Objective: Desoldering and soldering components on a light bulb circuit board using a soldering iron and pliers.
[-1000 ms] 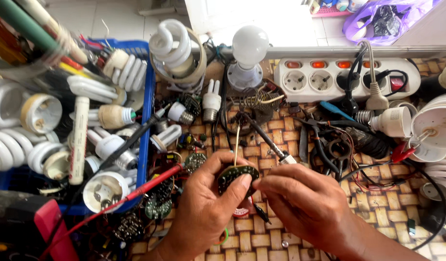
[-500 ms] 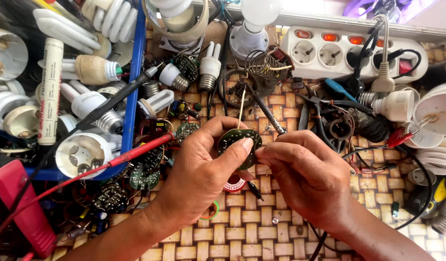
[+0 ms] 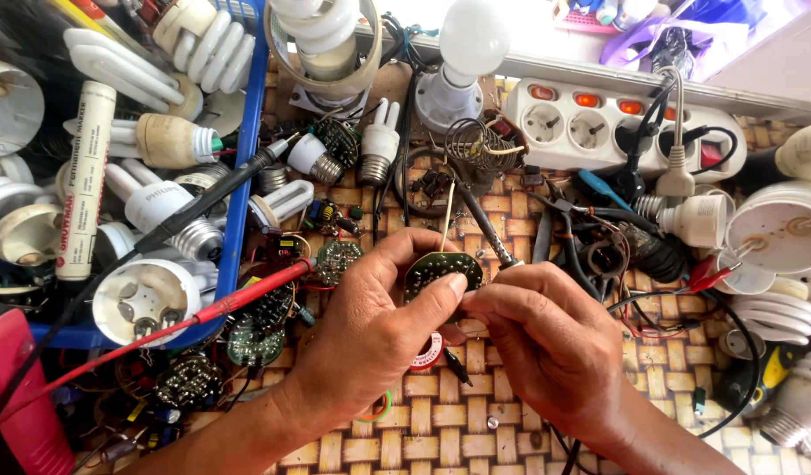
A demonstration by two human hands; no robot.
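A small round green circuit board [image 3: 441, 271] sits at the centre of the woven-mat surface [image 3: 476, 422], pinched between the left hand [image 3: 370, 339] and the right hand [image 3: 542, 339]. A blue plastic crate [image 3: 243, 176] of spent white lamps stands to the left. Behind lies a white power strip [image 3: 617, 123], with a white globe bulb [image 3: 463, 53] left of it.

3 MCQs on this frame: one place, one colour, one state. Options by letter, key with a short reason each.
1. Where is the round circuit board?
A. in the blue tray
B. pinched in the left hand
C. on the power strip

2. What colour are the lit switches on the power strip?
A. green
B. blue
C. orange-red

3. The white globe bulb is:
A. standing on its base
B. lying flat
C. held in the right hand

Key: B, thumb and fingers grip its edge; C, switches glow orange-red; A, globe points up.
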